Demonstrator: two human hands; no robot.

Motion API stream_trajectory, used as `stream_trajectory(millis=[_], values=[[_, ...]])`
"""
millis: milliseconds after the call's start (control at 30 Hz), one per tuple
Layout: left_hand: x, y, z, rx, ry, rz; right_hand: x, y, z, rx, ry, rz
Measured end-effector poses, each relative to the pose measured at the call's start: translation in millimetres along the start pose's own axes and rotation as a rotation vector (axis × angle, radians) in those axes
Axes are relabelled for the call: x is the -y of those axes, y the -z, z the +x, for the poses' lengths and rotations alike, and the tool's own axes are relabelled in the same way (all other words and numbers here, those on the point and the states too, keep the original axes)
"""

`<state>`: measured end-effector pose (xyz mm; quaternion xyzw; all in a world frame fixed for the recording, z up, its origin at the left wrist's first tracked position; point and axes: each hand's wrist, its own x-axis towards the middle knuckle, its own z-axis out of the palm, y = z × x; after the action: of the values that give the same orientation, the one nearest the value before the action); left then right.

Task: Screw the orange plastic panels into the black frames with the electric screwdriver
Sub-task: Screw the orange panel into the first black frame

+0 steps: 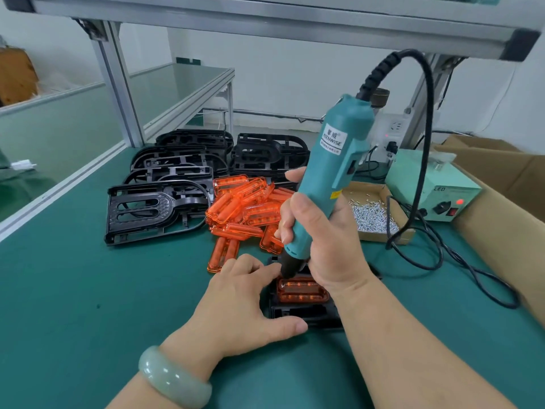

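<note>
- Orange plastic panel (302,292) is seated in a small black plastic frame (306,317), which lies flat on the green surface (88,290) right in front of the person. Its long axis runs left to right.
- Teal electric screwdriver (327,178) comes down onto the panel's far-left corner, with its top leaning away and to the right. So the screw point is just below the grip, at the near end of the tool.
- Right hand (321,246) has its grip wrapped tight around the lower barrel of the screwdriver.
- Left hand (244,302) lies spread over the frame's left end, with the thumb along the near edge and the fingertips right beside the bit. Can't tell if they're steadying a screw.
- Looks like one corner is being driven. The other corners lie to the right, under the right wrist, so I'd guess the tool has to shift that way.
- Loose translucent orange panels (244,208) and stacked black frames (153,211) sit behind, well apart from the work.
- Shallow cardboard tray of silver screws (374,216) is off to the right. The black cord (424,143) loops over it toward a pale green power box (433,196) and could drag a bit.
</note>
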<state>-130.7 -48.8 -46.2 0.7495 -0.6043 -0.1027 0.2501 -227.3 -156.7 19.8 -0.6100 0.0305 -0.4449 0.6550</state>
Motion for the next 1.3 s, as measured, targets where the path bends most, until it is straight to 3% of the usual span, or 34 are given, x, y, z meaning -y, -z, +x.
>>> stream_trajectory(millis=[800,1300], values=[[-5.3,2.4,3.4,0.006,0.04,-0.021,-2.1,-2.2,1.8,0.076,-0.021,-0.127],[-7.1,3.3,4.4,0.013,0.059,-0.015,-2.2,3.9,1.7,0.06,-0.019,-0.063]])
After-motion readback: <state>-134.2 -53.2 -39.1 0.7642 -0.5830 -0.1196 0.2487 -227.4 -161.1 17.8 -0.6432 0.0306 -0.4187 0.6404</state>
